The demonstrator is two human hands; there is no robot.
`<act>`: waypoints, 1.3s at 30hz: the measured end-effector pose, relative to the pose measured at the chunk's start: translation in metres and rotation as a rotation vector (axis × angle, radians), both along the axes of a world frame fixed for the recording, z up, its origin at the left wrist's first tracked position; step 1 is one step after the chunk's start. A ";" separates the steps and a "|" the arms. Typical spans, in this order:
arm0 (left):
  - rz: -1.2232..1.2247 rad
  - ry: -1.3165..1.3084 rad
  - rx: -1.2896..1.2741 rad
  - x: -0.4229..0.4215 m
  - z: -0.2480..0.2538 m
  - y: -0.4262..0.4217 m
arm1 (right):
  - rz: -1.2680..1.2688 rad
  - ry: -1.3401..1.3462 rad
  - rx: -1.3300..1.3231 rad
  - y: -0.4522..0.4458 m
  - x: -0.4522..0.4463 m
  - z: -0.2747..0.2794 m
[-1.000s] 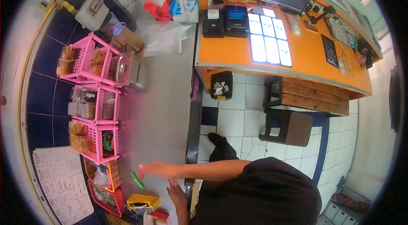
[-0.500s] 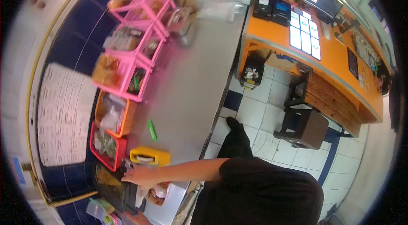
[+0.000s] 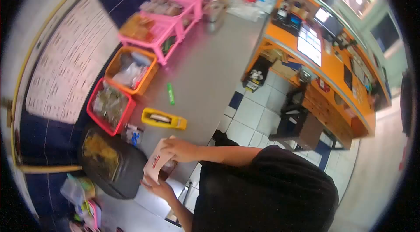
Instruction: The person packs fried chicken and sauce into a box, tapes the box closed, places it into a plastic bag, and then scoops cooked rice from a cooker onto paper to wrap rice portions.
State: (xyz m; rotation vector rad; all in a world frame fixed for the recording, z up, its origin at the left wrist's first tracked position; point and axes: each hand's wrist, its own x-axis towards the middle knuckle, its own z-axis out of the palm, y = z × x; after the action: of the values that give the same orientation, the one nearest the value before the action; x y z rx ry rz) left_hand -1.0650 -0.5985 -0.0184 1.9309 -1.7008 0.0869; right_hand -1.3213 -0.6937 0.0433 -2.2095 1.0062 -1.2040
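A white paper food box (image 3: pixel 155 164) with a dark-and-red print on its panel is tilted up near the counter's front edge. My right hand (image 3: pixel 180 149) is closed on its far upper end. At the lower end, my left hand (image 3: pixel 160 189) grips it with fingers along the edge. Something brownish in clear wrap (image 3: pixel 168 169) shows partly behind the panel; most of it is hidden. Nearest to the hands are a yellow tape dispenser (image 3: pixel 178 122), blue-handled scissors (image 3: pixel 135 137) and a dark tray-like container (image 3: pixel 120 186) with yellow-brown residue.
Along the wall stand a red basket (image 3: pixel 124 123) of small packets, an orange basket (image 3: pixel 148 84) with plastic bags and a pink tiered rack (image 3: pixel 162 48). A green marker (image 3: pixel 170 93) lies on the metal counter (image 3: pixel 205 70). Behind me are a dark stool (image 3: pixel 302 130) and an orange desk (image 3: pixel 284 39).
My hands have come together on the box, and its printed panel now stands up between them. My right hand has drawn back from the scissors' area. The view has shifted.
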 end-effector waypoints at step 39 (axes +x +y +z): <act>0.024 0.588 0.706 0.023 -0.038 0.011 | -0.151 0.276 0.940 0.016 -0.012 -0.020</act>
State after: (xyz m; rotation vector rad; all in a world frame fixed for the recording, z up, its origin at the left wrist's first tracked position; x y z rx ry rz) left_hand -1.0417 -0.5873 -0.0560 2.1336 -1.3850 -1.0935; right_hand -1.3334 -0.6774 0.0232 -1.5576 1.4735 -0.3145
